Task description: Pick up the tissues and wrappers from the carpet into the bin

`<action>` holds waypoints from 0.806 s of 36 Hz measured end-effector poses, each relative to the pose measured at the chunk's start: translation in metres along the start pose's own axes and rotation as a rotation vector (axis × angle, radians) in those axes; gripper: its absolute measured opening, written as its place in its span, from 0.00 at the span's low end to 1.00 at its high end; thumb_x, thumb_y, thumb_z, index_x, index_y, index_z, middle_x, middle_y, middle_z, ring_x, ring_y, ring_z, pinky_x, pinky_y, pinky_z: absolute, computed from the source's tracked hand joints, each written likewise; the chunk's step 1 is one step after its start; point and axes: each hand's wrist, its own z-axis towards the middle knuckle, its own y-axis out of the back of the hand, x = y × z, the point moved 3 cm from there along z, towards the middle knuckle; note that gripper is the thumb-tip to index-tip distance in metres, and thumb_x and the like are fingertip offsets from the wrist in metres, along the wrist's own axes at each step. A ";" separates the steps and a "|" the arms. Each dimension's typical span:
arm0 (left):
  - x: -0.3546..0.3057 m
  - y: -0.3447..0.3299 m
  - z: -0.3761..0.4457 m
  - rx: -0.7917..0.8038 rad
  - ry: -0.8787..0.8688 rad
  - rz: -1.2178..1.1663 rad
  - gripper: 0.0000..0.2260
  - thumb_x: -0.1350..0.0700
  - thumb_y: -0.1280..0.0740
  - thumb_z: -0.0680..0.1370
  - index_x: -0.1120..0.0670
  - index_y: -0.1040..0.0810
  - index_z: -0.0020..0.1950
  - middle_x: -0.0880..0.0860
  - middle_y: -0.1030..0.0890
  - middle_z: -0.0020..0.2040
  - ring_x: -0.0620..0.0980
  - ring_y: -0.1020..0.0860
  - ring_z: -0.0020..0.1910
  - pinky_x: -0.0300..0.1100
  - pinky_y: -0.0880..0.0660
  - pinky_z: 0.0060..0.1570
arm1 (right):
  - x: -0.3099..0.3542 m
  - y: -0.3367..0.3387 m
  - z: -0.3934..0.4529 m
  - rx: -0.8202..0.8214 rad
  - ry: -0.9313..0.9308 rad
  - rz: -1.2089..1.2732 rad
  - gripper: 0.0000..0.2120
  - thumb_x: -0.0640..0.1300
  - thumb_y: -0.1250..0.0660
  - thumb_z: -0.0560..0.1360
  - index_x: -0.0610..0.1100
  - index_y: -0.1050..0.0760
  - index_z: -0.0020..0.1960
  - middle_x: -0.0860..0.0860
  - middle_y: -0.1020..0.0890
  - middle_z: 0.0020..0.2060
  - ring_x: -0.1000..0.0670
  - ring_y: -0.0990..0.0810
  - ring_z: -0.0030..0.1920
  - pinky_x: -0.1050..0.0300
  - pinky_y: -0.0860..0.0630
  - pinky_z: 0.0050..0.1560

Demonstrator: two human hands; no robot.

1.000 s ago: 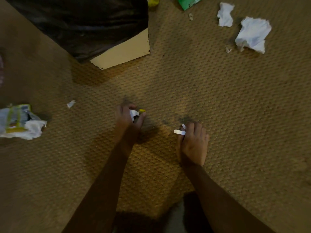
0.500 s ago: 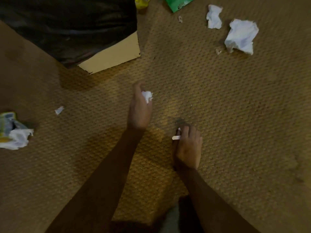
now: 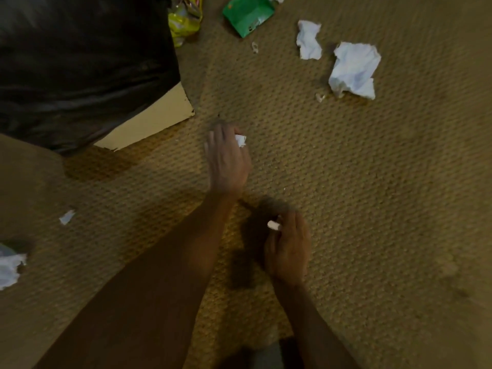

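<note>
My left hand (image 3: 227, 161) is raised over the carpet, holding a small white tissue scrap (image 3: 241, 140) in its fingers, close to the bin lined with a black bag (image 3: 80, 62) at the upper left. My right hand (image 3: 288, 246) stays low on the carpet, its fingers curled round a small white rolled scrap (image 3: 273, 225). Two crumpled white tissues (image 3: 354, 69) (image 3: 308, 39) lie at the upper right. A green wrapper (image 3: 247, 13) and a yellow wrapper (image 3: 185, 18) lie at the top, beside the bin.
A cream cardboard flap (image 3: 151, 121) sticks out under the black bag. A small white paper bit (image 3: 66, 217) lies at the left, and a white tissue pile (image 3: 10, 267) at the left edge. Tiny crumbs (image 3: 319, 97) sit near the big tissue.
My left hand lifted off the carpet with the tissue scrap and travelled up toward the bin. My right hand stayed in place with its rolled scrap.
</note>
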 end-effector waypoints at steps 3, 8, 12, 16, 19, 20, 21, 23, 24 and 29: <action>-0.001 0.000 -0.001 -0.033 0.004 0.034 0.11 0.52 0.42 0.74 0.53 0.28 0.54 0.52 0.24 0.51 0.49 0.28 0.53 0.41 0.36 0.52 | 0.001 0.009 0.036 -0.075 -0.148 0.076 0.08 0.39 0.38 0.74 0.39 0.25 0.51 0.44 0.24 0.46 0.46 0.27 0.48 0.61 0.37 0.48; 0.000 0.000 -0.004 -0.053 0.013 0.070 0.09 0.50 0.42 0.78 0.52 0.28 0.52 0.51 0.25 0.49 0.47 0.28 0.49 0.38 0.37 0.50 | 0.001 0.033 0.121 -0.164 -0.187 0.078 0.12 0.40 0.37 0.73 0.37 0.26 0.55 0.40 0.25 0.50 0.45 0.28 0.52 0.60 0.36 0.51; -0.001 0.001 -0.001 -0.005 0.066 0.075 0.08 0.50 0.42 0.77 0.52 0.29 0.52 0.53 0.26 0.50 0.50 0.28 0.48 0.44 0.31 0.49 | 0.002 0.046 0.184 -0.192 -0.113 0.000 0.15 0.43 0.37 0.73 0.38 0.27 0.58 0.40 0.25 0.53 0.43 0.27 0.56 0.52 0.33 0.58; -0.002 0.001 -0.002 -0.004 0.092 0.084 0.10 0.53 0.38 0.76 0.58 0.27 0.52 0.60 0.26 0.48 0.59 0.27 0.48 0.52 0.29 0.47 | 0.002 0.043 0.223 -0.192 -0.054 -0.069 0.22 0.46 0.37 0.75 0.41 0.32 0.67 0.42 0.26 0.58 0.45 0.28 0.59 0.54 0.33 0.59; -0.001 0.000 0.000 0.035 0.126 0.085 0.12 0.52 0.39 0.76 0.58 0.29 0.55 0.60 0.26 0.49 0.60 0.28 0.48 0.52 0.31 0.48 | -0.007 0.038 0.242 -0.197 -0.138 -0.103 0.29 0.49 0.38 0.76 0.43 0.41 0.74 0.41 0.28 0.61 0.43 0.30 0.62 0.52 0.35 0.62; -0.001 0.001 0.001 0.046 0.145 0.078 0.13 0.51 0.40 0.76 0.57 0.29 0.55 0.59 0.26 0.49 0.60 0.28 0.49 0.52 0.31 0.48 | -0.012 0.036 0.245 -0.203 -0.185 -0.126 0.31 0.51 0.38 0.77 0.43 0.42 0.75 0.40 0.29 0.63 0.42 0.31 0.63 0.51 0.36 0.63; -0.001 0.001 0.001 0.051 0.161 0.075 0.13 0.50 0.40 0.76 0.57 0.29 0.55 0.59 0.27 0.49 0.59 0.28 0.49 0.52 0.31 0.49 | -0.017 0.035 0.247 -0.197 -0.227 -0.151 0.32 0.53 0.38 0.77 0.42 0.43 0.76 0.39 0.30 0.64 0.41 0.32 0.65 0.50 0.36 0.64; 0.000 0.001 0.001 0.053 0.173 0.073 0.12 0.49 0.41 0.76 0.55 0.30 0.54 0.58 0.27 0.49 0.58 0.29 0.50 0.52 0.32 0.50 | -0.024 0.032 0.247 -0.164 -0.277 -0.192 0.31 0.55 0.38 0.77 0.41 0.39 0.74 0.37 0.31 0.66 0.39 0.33 0.66 0.49 0.37 0.66; 0.000 0.001 0.000 0.059 0.172 0.070 0.11 0.49 0.41 0.76 0.54 0.31 0.54 0.58 0.28 0.49 0.58 0.30 0.50 0.51 0.34 0.50 | -0.026 0.031 0.247 -0.158 -0.283 -0.203 0.29 0.55 0.37 0.77 0.41 0.36 0.72 0.38 0.30 0.65 0.39 0.32 0.65 0.48 0.36 0.64; 0.002 -0.001 0.000 0.099 0.192 0.112 0.10 0.49 0.42 0.76 0.53 0.32 0.53 0.57 0.29 0.49 0.57 0.32 0.49 0.49 0.39 0.48 | -0.027 0.029 0.247 -0.160 -0.278 -0.241 0.19 0.46 0.35 0.73 0.36 0.29 0.60 0.37 0.28 0.57 0.37 0.29 0.58 0.47 0.35 0.56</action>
